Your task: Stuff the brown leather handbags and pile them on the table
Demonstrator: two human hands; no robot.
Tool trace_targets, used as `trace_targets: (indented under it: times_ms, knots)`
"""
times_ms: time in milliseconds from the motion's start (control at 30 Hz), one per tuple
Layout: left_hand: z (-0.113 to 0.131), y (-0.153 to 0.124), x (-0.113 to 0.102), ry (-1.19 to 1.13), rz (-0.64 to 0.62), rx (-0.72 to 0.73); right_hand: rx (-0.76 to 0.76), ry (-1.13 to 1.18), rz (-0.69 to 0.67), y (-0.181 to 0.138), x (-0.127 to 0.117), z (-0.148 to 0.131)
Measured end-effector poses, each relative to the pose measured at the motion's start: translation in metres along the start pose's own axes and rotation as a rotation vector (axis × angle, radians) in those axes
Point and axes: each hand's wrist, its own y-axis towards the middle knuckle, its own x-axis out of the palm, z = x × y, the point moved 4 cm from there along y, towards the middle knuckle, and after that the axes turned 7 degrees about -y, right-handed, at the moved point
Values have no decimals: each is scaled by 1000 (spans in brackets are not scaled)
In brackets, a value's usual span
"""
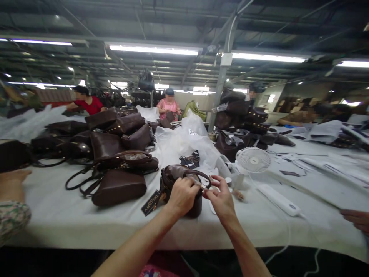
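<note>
A small dark brown handbag (176, 172) stands near the front edge of the table, directly before me. My left hand (183, 196) is closed on it, fingers bent at the base of its arched handle (205, 175). On the right end of that handle, my right hand (221, 199) pinches with thumb and fingertips; the exact part between them is too small to make out. A black hang tag (151, 202) with gold lettering hangs at the bag's left side. Just left of it, another brown handbag (119, 187) lies on its side, handles toward the left.
Several brown bags (106, 144) are heaped at left. Clear plastic wrapping (184, 134) lies behind my bag. To the right are a white fan (253, 159) and a white power strip (279, 200) with cables. Other people's hands reach in at the left (13, 182) and right (357, 219) edges.
</note>
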Motion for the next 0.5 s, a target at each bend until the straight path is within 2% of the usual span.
trace_targets:
  times_ms: [133,233,400,500]
  knots:
    - [5,4,9,10,79,-43,-211,-266,30,-5,7,-23]
    - [7,6,13,14,98,-26,-276,-295,6,-5,7,-28]
    - [1,8,11,-74,140,-53,-158,36,-108,-5,-3,-7]
    - [-2,9,10,-134,157,-92,-21,86,-138,-7,-5,17]
